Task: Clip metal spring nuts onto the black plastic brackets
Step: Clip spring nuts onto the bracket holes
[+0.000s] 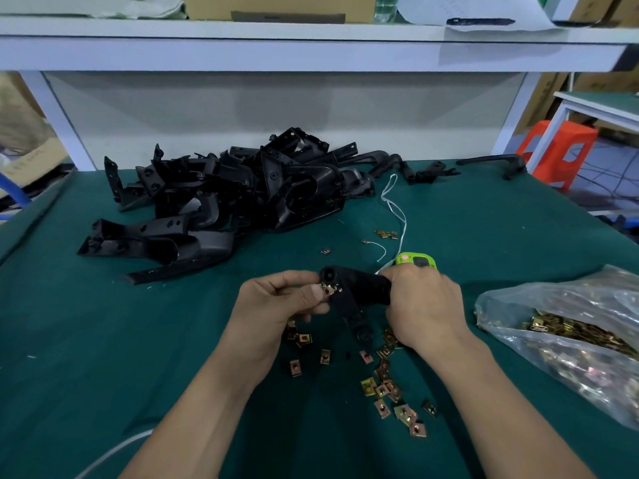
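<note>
With the right hand closed round the black bracket and the left hand pinching a spring nut at its edge between them, a skewed push could flick the nut onto the tabletop.

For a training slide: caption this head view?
Left hand presses a spring nut onto a black bracket gripped by the right hand.

The green-covered bench carries piled black brackets, scattered spring nuts (brass-coloured), and a plastic bag.
</note>
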